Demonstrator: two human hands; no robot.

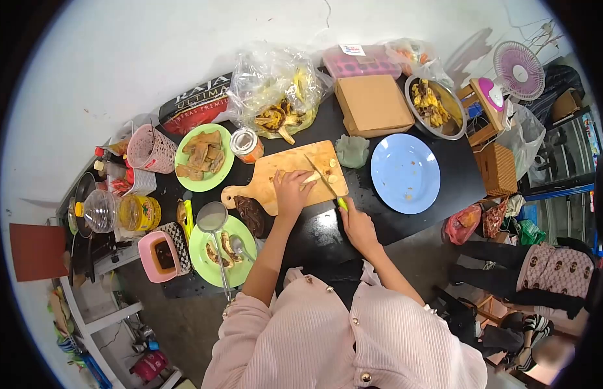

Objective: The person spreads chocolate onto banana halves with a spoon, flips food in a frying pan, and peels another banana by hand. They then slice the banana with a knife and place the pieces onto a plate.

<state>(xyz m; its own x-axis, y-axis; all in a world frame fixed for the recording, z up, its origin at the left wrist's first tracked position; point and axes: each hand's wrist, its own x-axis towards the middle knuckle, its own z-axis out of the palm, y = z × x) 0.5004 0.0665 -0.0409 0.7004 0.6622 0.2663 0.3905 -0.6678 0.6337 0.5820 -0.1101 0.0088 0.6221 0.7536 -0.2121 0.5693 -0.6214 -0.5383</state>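
Note:
A wooden cutting board (266, 175) lies on the black table in front of me. On it, the fingers of my left hand (291, 193) hold down a peeled banana (311, 177). My right hand (359, 227) grips the green handle of a knife (321, 173), whose blade lies across the board beside the banana's end. Pale banana slices (332, 179) rest right of the blade. Just beyond the board are an opened can (247, 146) and a crumpled pale green plastic piece (352, 152). A dark banana peel (251, 215) lies near my left forearm.
To the right is a blue plate (406, 194) with crumbs; behind it, a metal bowl (458, 110) holds bananas. At left, a strainer (212, 216) lies over a green plate (207, 272), near an oil bottle (139, 212). A cardboard box (372, 104) stands behind. Other people are at right.

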